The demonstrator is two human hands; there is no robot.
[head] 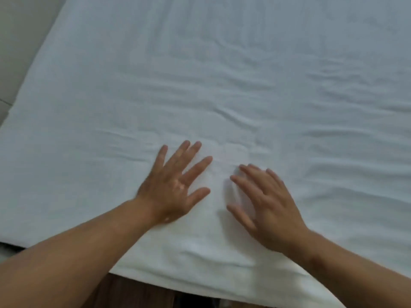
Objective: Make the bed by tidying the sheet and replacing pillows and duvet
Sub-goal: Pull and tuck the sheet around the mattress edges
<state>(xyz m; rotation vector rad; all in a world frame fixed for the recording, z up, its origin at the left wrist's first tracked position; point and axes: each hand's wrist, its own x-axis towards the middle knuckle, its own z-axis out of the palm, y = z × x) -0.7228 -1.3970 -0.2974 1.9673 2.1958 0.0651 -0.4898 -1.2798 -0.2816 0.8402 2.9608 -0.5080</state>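
A white sheet (222, 85) covers the bed and fills most of the view, with soft wrinkles running across its middle and right part. Both hands lie on the sheet close to its near edge, palms down. The left hand (175, 185) is flat with fingers spread wide, gripping nothing. The right hand (266, 205) sits just beside it, fingers also spread and empty, slightly blurred. Beyond the sheet's left edge a pale floor (17, 41) shows.
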